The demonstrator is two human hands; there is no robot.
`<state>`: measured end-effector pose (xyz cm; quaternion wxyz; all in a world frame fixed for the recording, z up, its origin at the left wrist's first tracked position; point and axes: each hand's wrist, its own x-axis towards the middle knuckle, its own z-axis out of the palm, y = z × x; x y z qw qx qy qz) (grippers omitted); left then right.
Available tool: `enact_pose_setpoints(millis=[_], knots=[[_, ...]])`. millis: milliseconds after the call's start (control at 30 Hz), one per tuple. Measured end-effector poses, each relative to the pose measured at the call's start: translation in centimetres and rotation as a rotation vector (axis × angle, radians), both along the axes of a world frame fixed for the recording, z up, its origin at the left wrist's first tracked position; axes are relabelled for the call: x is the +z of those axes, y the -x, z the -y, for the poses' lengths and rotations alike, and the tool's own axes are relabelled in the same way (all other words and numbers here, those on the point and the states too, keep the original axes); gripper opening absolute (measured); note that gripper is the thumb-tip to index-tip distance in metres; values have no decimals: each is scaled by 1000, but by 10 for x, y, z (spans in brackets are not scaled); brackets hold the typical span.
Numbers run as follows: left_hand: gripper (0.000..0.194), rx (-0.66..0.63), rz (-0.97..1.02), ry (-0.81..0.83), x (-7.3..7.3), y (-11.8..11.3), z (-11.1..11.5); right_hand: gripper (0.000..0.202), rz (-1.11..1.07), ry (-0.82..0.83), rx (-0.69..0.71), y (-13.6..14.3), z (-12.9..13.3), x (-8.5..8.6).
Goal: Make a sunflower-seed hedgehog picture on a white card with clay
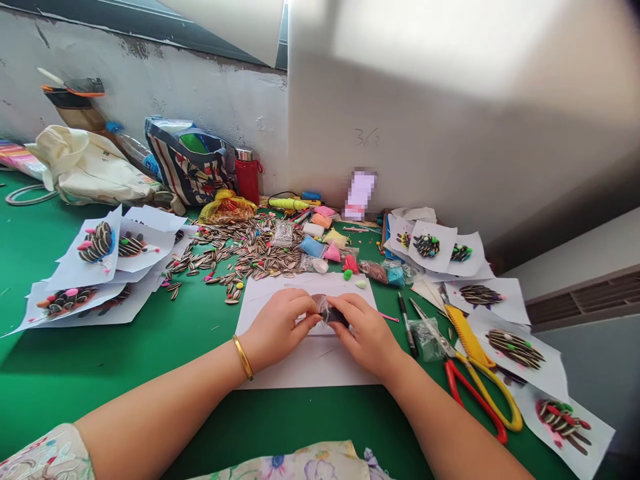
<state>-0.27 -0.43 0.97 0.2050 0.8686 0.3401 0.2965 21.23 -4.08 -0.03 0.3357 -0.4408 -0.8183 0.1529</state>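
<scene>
Both hands meet over white paper sheets on the green table. Between them is a small clear plastic packet of dark, soft-looking material, probably modelling clay. My left hand, with a gold bangle on the wrist, pinches its left end. Closed around the right, dark end is my right hand; part of the packet is hidden by the fingers. Just beyond the paper lie a red clay packet, a brown clay packet and a blue clay packet.
Striped sunflower seeds are heaped behind the paper. Scissors, a black pen and a yellow cutter lie right. Seed-decorated cards line the right side; more cards sit left. A red flask stands by the wall.
</scene>
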Motion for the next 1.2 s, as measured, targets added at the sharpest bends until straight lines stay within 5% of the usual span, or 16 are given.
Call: enact_pose_setpoints(millis=[167,600,733,1200], knots=[[7,43,155,93,0,-1,0,45,0,-3,0,-1,0,-1],[13,32,149,-108,-7,1,-3,44,-17,-11,9,2,0,1],[2,61,206,-47,-5,0,-2,44,-16,4,11,1,-1,2],[17,38,251,89,-6,2,-8,46,-38,-2,2,0,0,2]])
